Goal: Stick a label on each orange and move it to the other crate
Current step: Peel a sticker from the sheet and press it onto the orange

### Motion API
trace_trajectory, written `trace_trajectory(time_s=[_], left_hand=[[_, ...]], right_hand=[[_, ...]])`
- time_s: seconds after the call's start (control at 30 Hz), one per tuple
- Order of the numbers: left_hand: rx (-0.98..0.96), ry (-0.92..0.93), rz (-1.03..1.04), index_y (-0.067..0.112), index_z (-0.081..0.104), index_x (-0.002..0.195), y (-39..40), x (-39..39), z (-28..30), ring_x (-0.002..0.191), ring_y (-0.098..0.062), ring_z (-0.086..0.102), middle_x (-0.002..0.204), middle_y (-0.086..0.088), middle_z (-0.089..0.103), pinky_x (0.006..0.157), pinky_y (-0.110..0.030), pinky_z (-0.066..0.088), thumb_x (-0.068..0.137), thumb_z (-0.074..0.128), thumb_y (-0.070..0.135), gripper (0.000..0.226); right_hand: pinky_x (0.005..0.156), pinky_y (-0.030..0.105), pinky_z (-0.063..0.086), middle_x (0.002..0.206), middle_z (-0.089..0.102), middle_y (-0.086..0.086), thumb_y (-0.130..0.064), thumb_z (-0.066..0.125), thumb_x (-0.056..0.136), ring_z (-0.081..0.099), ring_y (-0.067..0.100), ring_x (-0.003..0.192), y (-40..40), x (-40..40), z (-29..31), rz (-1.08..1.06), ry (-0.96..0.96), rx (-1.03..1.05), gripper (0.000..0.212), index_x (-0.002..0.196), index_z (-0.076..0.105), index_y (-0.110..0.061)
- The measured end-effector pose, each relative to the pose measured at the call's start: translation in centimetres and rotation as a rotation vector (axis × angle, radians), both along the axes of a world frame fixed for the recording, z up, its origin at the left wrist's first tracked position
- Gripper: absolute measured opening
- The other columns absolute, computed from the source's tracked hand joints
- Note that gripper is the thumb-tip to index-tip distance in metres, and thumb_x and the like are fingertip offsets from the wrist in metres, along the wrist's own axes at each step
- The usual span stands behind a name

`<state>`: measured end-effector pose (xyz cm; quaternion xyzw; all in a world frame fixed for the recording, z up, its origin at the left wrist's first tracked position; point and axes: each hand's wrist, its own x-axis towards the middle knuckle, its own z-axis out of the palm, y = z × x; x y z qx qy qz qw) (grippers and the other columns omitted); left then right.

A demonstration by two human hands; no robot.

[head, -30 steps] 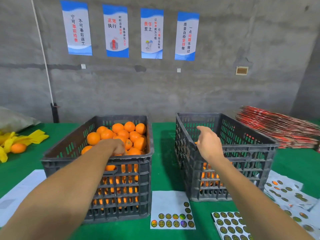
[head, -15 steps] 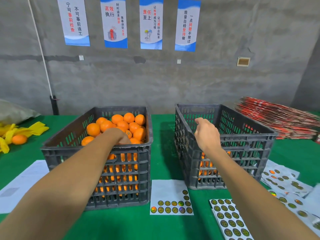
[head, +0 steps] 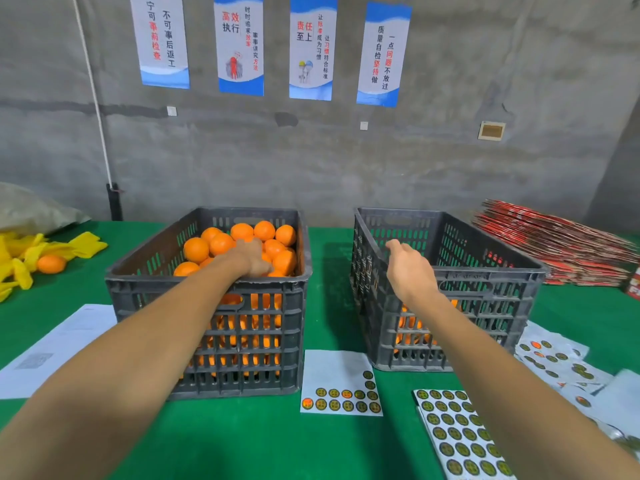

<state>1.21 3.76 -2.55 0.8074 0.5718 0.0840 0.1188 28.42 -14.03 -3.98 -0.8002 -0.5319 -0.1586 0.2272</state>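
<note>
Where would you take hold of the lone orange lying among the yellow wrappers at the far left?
Take the lone orange around its rounded upper half, coming from above. Its top is exposed, while yellow wrappers crowd its left side and back, so a sideways reach would probably snag them.

Both bare arms reach forward, well apart. Left hand (head: 250, 258) turned palm down, fingers curled downward; whether they grip anything cannot be told. Right hand (head: 410, 270) raised, back toward the camera, fingers loosely extended, holding nothing visible.
</note>
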Motion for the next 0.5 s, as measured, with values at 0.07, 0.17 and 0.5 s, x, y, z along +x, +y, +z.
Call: trace_trajectory(time_s=[0.07,0.17,0.5], left_hand=[[0.187,-0.192,-0.023,0.013,0.044,0.14,-1.0,0.3,0.6,0.117,-0.038,0.056,0.138,-0.021,0.049,0.092,-0.048,0.052,0.093,0.07,0.042,0.061],[0.33,-0.464,-0.091,0.021,0.043,0.142,-3.6,1.8,1.6,0.117,-0.041,0.056,0.134,-0.02,0.051,0.085,-0.041,0.044,0.094,0.068,0.046,0.06],[0.365,-0.344,-0.429,0.036,0.041,0.143,-11.5,7.7,-0.5,0.115,-0.04,0.06,0.138,-0.007,0.051,0.099,-0.052,0.05,0.092,0.067,0.055,0.061]], right_hand=[[0.083,0.044,0.049,0.124,0.06,0.017,0.004,0.044,0.097,0.058,0.037,0.106,-0.1,-1.0,-0.5,0.011,-0.078,-0.022,0.04,0.136,0.048,-0.006],[0.1,0.041,0.043,0.134,0.057,0.013,-0.003,0.048,0.098,0.052,0.034,0.118,-0.3,-2.8,-2.3,0.06,-0.325,-0.019,0.041,0.138,0.048,-0.007],[0.099,0.041,0.046,0.118,0.067,0.01,-0.019,0.05,0.103,0.057,0.028,0.112,-2.8,-8.3,-13.1,0.349,-0.163,-0.318,0.025,0.117,0.068,-0.01]])
